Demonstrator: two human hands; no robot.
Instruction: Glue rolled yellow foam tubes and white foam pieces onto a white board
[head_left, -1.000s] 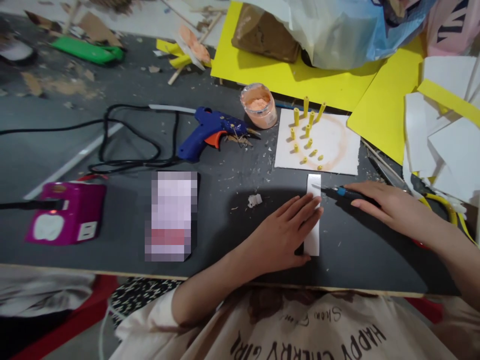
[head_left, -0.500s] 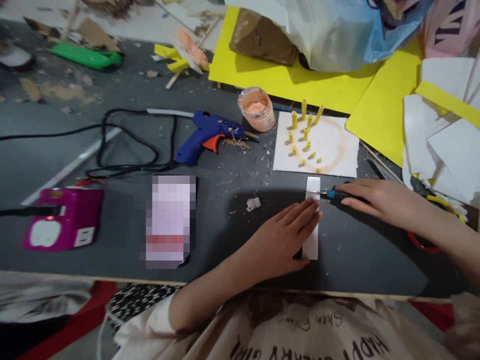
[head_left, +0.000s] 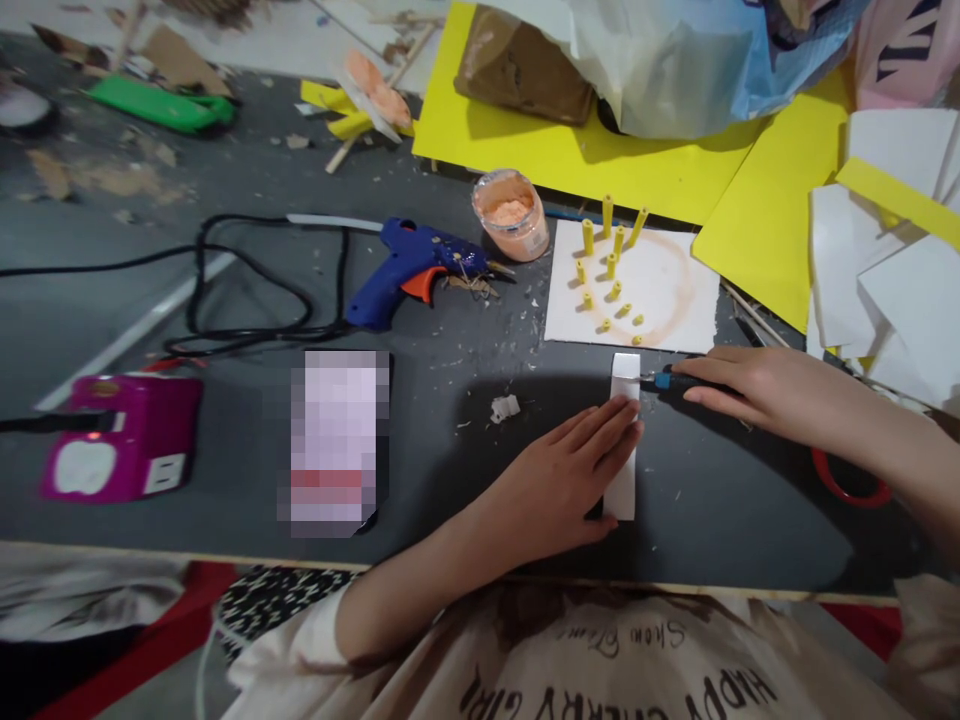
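Note:
A narrow white strip (head_left: 620, 470) of card or foam board lies upright in my view on the dark table. My left hand (head_left: 570, 465) rests flat across it, fingers stretched out and pressing it down. In my right hand (head_left: 742, 390) is a craft knife (head_left: 679, 384) with a black handle and a blue collar, held closed in my fingers. Its blade reaches the strip just beyond my left fingertips. Behind the strip sits a white board (head_left: 667, 290) with several yellow pegs (head_left: 588, 237) of differing heights standing on it and a faint orange curve.
A blue glue gun (head_left: 409, 270) lies left of an orange jar (head_left: 514, 215). Nearer me are a blurred-out phone (head_left: 334, 440) and a magenta power box (head_left: 124, 435). Red-handled scissors (head_left: 844, 485) lie under my right forearm. Yellow sheets (head_left: 772, 200) and scraps line the back.
My right hand and the knife have shifted slightly away from me, the blade still at the strip. My left hand stays on the strip. The view has moved a little.

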